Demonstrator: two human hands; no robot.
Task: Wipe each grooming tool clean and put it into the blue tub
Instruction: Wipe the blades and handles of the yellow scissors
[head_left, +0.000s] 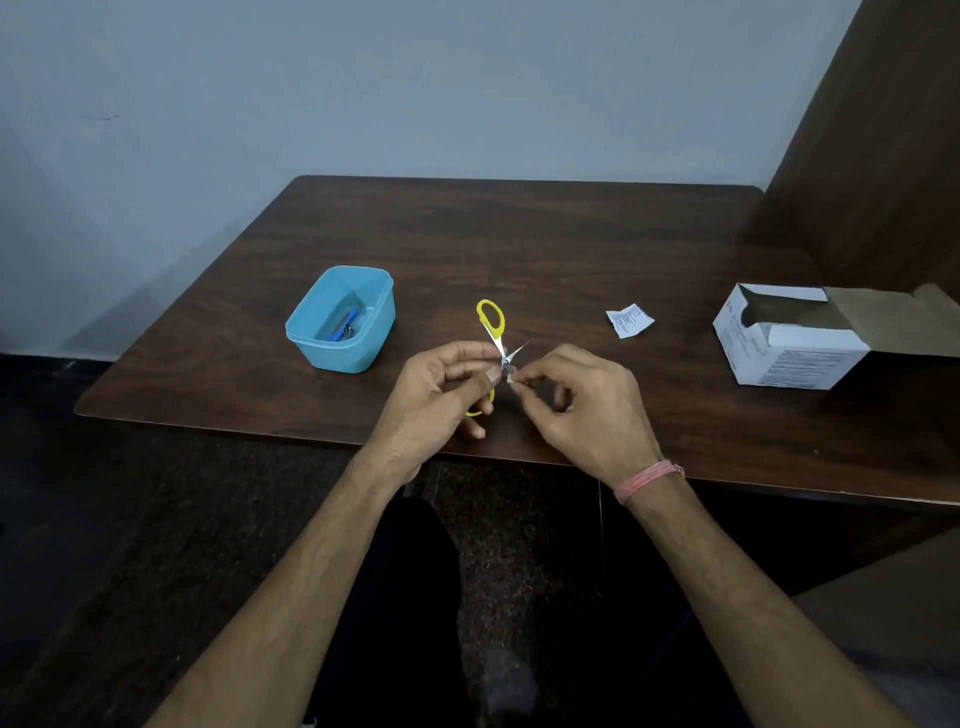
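Note:
Small scissors with yellow handles (491, 317) are held spread apart above the table's near edge. My left hand (441, 397) grips them near the pivot, with one yellow loop low against my palm and the other loop pointing away from me. My right hand (576, 402) pinches a small white wipe (511, 378) against the blades at the pivot. The blue tub (340, 318) stands to the left on the table, holding a blue-handled tool (343, 327).
A torn white wipe sachet (629, 320) lies right of the scissors. An opened white cardboard box (789, 338) sits at the table's right. The dark wooden table (519, 244) meets a wall behind and a brown panel at the right.

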